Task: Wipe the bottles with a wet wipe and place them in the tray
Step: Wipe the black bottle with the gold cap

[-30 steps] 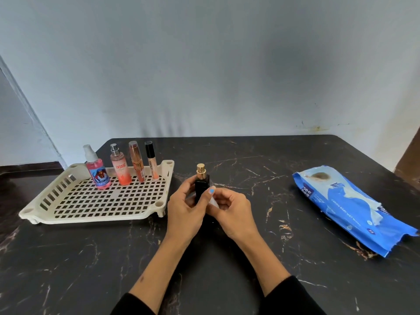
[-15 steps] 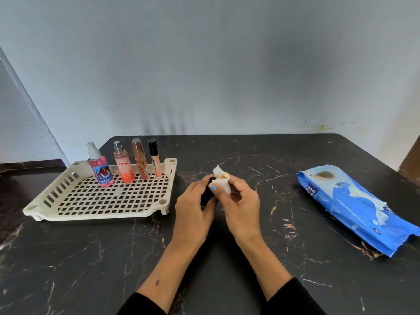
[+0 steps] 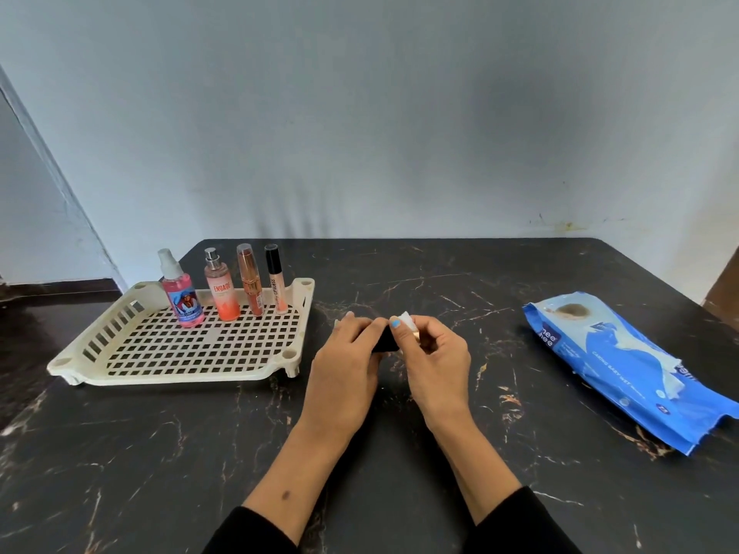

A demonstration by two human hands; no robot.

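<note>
Both hands meet over the dark surface (image 3: 160, 453). The left hand (image 3: 344, 365) grips a black bottle (image 3: 386, 342), tilted sideways, just right of the tray (image 3: 192, 353). The right hand (image 3: 434, 357) pinches a white wipe (image 3: 406, 318) against its gold cap. Four bottles (image 3: 224, 287) stand along the tray's far edge. A blue wipe pack (image 3: 624, 361) lies well right.

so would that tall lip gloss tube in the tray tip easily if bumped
Probably. The lip gloss tube is tall, narrow and upright on the tray grid, so a nudge could topple it. It looks light, and may knock the bottle beside it.
</note>
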